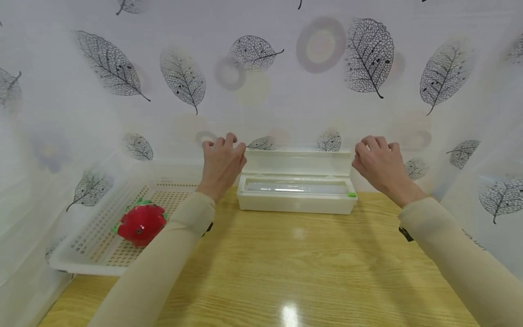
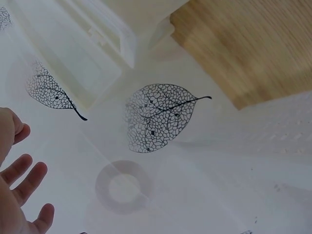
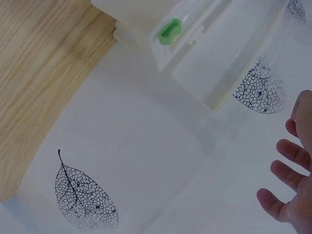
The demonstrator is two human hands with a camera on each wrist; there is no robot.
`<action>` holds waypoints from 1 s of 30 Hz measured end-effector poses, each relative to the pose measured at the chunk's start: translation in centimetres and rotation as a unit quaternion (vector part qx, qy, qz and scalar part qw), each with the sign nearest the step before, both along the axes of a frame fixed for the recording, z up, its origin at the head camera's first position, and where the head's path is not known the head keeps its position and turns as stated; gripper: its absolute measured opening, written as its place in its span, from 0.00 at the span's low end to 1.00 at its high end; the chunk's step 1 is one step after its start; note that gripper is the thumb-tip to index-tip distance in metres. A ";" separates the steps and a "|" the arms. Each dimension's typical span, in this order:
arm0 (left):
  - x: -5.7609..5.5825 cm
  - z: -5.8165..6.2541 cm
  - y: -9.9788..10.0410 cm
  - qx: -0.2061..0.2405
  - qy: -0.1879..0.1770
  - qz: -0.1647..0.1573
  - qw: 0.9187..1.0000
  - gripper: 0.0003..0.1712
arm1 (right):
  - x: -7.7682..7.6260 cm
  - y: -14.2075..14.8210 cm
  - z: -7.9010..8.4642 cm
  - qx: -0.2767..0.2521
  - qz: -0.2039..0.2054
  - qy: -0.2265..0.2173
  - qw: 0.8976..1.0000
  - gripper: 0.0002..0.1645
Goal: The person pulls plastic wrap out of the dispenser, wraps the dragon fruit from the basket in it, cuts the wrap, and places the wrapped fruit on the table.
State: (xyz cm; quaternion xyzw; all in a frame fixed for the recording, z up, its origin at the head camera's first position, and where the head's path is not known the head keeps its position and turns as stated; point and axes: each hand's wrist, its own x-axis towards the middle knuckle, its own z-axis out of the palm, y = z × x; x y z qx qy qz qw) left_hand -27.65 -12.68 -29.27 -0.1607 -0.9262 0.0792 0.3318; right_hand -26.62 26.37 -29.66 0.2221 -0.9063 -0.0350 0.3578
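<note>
At the table's back edge stands a white plastic-wrap dispenser box [image 1: 294, 203], its lid [image 1: 297, 163] raised upright against the curtain. A shiny clear roll [image 1: 298, 186] shows inside, and a small green slider [image 1: 351, 194] sits at the front rim's right end. Beside the lid's left end is my left hand [image 1: 222, 164], fingers loosely bent and holding nothing. Past the right end my right hand [image 1: 381, 162] hovers the same way, apart from the lid. Both wrist views show spread, slightly bent fingers near the raised lid.
To the left, a white perforated basket [image 1: 77, 254] holds a shiny red object with green tips [image 1: 141, 225], partly behind my left forearm. A pale leaf-print curtain [image 1: 282, 109] hangs along the back and sides of the wooden table [image 1: 302, 259].
</note>
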 end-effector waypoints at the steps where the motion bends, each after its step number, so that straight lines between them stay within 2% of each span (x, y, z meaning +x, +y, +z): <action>1: 0.0 0.0 0.0 -0.001 0.000 0.001 1.000 0.13 | 0.0 0.0 0.0 0.000 0.001 0.001 1.000 0.06; 7: -0.1 0.2 0.0 -0.006 -0.001 0.004 1.000 0.14 | -0.2 0.1 0.1 0.001 0.007 0.015 1.000 0.06; 17: -0.2 0.4 0.0 -0.002 0.002 -0.002 1.000 0.13 | -0.1 0.1 0.4 -0.006 -0.001 -0.009 1.000 0.06; 30: -0.2 0.6 -0.1 0.002 0.014 -0.010 1.000 0.12 | -0.1 0.2 0.6 -0.009 0.005 0.001 1.000 0.05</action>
